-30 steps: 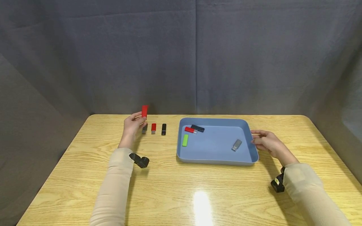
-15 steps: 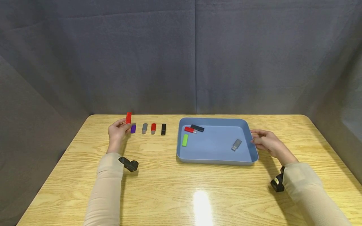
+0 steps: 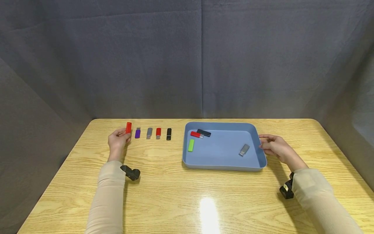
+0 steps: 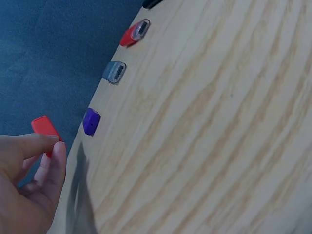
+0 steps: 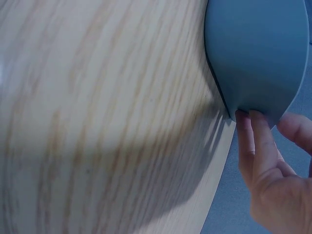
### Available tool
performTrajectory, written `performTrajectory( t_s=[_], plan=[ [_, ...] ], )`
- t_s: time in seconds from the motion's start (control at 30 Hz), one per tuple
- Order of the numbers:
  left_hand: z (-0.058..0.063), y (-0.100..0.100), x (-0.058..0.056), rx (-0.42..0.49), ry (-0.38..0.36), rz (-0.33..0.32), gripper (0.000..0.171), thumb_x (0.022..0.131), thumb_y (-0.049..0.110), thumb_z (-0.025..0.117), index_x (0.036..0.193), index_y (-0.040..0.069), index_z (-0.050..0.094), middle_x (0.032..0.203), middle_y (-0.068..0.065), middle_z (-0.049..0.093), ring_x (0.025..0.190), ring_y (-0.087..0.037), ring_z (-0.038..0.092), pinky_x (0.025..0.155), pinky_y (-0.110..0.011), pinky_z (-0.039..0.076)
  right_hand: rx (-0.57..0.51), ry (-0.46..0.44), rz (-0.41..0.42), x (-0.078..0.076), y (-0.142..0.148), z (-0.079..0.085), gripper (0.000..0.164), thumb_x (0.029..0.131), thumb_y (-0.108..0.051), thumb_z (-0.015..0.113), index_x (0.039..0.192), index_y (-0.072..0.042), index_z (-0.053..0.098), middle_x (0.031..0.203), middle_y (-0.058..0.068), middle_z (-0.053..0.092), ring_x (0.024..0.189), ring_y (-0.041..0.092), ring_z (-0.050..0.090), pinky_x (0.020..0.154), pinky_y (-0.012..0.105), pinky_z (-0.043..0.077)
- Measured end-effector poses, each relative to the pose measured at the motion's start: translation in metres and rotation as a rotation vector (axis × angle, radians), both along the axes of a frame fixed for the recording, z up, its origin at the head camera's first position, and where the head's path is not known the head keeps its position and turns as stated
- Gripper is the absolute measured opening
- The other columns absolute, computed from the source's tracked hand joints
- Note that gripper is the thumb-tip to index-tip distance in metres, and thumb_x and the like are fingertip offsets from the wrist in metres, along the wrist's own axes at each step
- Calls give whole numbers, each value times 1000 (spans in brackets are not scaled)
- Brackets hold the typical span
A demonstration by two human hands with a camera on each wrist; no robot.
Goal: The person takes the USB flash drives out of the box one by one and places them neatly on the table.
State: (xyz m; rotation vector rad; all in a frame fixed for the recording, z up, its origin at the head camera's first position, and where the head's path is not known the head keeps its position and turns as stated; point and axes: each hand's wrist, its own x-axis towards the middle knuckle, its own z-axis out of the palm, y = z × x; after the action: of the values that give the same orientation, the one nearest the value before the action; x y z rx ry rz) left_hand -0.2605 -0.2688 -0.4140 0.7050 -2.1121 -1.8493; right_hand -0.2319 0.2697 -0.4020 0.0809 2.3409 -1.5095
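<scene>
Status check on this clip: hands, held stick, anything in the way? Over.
Left hand pinches red USB stick; purple USB stick lies close on its right. Right hand touches blue tray at its right end. No obstruction visible.

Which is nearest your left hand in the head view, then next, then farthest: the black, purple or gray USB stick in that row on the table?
1. Purple USB stick: just right of the left hand.
2. Gray USB stick: next along.
3. Black USB stick: row's right end.
</scene>
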Motion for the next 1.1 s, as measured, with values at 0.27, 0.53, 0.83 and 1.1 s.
performTrajectory(
  t_s=[0.27,0.53,0.83,1.1],
  plan=[
    [-9,-3,-2,18,-24,10,40,88,-4,60,127,-8,55,82,4,55,57,4,54,54,-10,51,0,8,-1,0,0,0,64,92,-6,52,146,11,22,135,25,47,83,-11,55,76,13,52],
    [-15,-5,-2,-82,-7,1,37,87,-4,59,124,-11,56,92,-11,61,53,6,52,52,-8,49,-5,9,-4,-1,0,-2,65,92,-6,52,146,11,22,139,28,42,84,-10,55,77,13,52],
    [-18,-2,-1,-257,-10,5,33,86,-2,61,117,-13,60,112,-34,61,50,9,47,48,-6,45,2,-3,2,1,0,0,65,93,-8,51,147,9,21,144,33,34,85,-11,54,78,13,52],
    [-21,-4,-3,-286,6,9,33,85,-1,62,117,-11,61,110,-31,62,52,9,46,49,-5,44,-1,-13,-12,0,0,0,65,93,-7,51,148,8,21,144,31,35,83,-12,54,77,12,51]
  ],
)
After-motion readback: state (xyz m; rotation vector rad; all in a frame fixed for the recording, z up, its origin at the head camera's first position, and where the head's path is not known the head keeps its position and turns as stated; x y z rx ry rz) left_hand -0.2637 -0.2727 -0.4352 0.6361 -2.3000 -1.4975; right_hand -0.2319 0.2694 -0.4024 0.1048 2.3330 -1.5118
